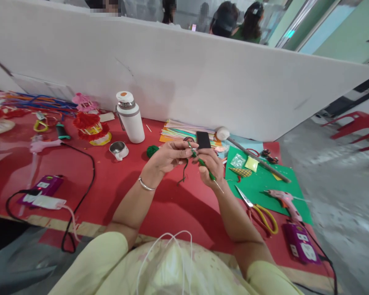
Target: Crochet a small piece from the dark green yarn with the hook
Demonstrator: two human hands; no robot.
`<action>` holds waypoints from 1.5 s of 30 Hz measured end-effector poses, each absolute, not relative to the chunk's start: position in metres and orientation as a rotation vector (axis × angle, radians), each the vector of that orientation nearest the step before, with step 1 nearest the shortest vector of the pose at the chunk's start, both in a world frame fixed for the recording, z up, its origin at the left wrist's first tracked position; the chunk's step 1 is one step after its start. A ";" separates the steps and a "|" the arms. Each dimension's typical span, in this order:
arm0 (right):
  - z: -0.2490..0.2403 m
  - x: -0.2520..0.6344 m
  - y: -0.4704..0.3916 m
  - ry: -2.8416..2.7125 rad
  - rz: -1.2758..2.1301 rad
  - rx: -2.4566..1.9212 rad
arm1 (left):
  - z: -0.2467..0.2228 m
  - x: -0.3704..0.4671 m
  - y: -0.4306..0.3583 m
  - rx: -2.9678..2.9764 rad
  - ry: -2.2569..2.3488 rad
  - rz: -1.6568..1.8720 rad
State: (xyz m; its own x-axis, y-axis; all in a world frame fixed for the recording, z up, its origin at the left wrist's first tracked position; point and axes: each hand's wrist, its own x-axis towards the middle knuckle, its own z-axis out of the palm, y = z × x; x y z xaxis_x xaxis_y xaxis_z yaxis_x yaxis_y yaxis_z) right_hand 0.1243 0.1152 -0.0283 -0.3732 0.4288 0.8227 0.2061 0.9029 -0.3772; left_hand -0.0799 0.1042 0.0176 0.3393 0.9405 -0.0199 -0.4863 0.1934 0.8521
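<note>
Between my two hands, above the red tabletop [172,205], is a small piece of dark green yarn work [193,153]. My left hand [174,155] pinches it between thumb and fingers, and a loose dark yarn tail [184,172] hangs beneath. In my right hand [210,166] is a crochet hook with a green handle [207,170]; its thin metal end points down toward my wrist. The fingertips of both hands nearly meet at the yarn. A ball of green yarn [152,151] lies just left of my left hand, partly hidden by it.
A white thermos [130,119] and metal cup [118,150] stand left. Yellow-handled scissors [261,215], a pink glue gun [285,200] and a purple power strip [301,242] lie right. A black phone [203,140] lies beyond my hands. A white partition [184,73] borders the back.
</note>
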 end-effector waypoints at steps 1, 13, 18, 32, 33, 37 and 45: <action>-0.030 0.128 0.118 -1.974 0.178 -0.470 | 0.017 -0.081 0.104 0.899 0.659 1.117; -0.027 0.123 0.116 -1.943 0.060 -0.690 | 0.008 -0.047 0.098 1.245 1.039 1.582; -0.042 0.118 0.122 -1.896 -0.103 -0.605 | 0.014 -0.059 0.100 0.966 0.786 1.422; -0.004 0.178 0.138 -2.208 -0.183 -0.430 | 0.012 -0.075 0.104 0.931 0.692 1.050; -0.003 0.182 0.138 -2.243 -0.185 -0.452 | 0.012 -0.075 0.104 0.941 0.703 1.048; 0.009 0.193 0.138 -2.343 -0.199 -0.490 | 0.011 -0.074 0.105 1.000 0.774 1.081; 0.043 0.192 0.130 -2.468 -0.490 -0.355 | 0.011 -0.072 0.107 1.053 0.891 1.101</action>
